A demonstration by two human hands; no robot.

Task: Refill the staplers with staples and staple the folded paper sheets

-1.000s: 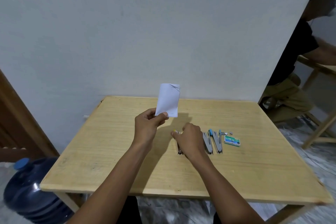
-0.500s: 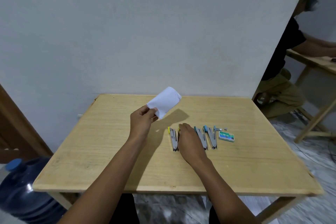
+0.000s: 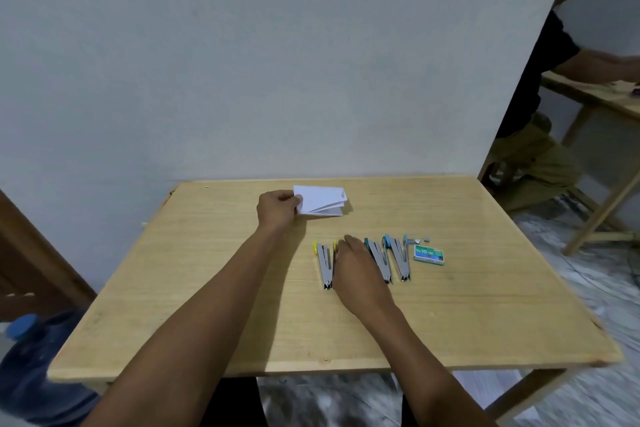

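A folded white paper sheet (image 3: pixel 322 201) lies at the far middle of the wooden table (image 3: pixel 207 288), and my left hand (image 3: pixel 277 210) pinches its left end. Several small metal staplers lie opened in a row nearer me. One has yellow tips (image 3: pixel 323 265), one a teal tip (image 3: pixel 379 258), one a light-blue tip (image 3: pixel 398 256). My right hand (image 3: pixel 353 263) rests palm-down over the staplers between the yellow and teal ones, fingers fairly straight. What lies under the palm is hidden. A green staple box (image 3: pixel 428 255) sits right of the row, with loose staple strips (image 3: pixel 422 238) behind it.
A white wall stands right behind the table. A blue water jug (image 3: pixel 31 367) stands on the floor at the near left. On the right, another person (image 3: pixel 540 135) sits at a second wooden table (image 3: pixel 595 97).
My left hand has carried the folded paper from up in the air down onto the far part of the table. My right hand stays on the staplers.
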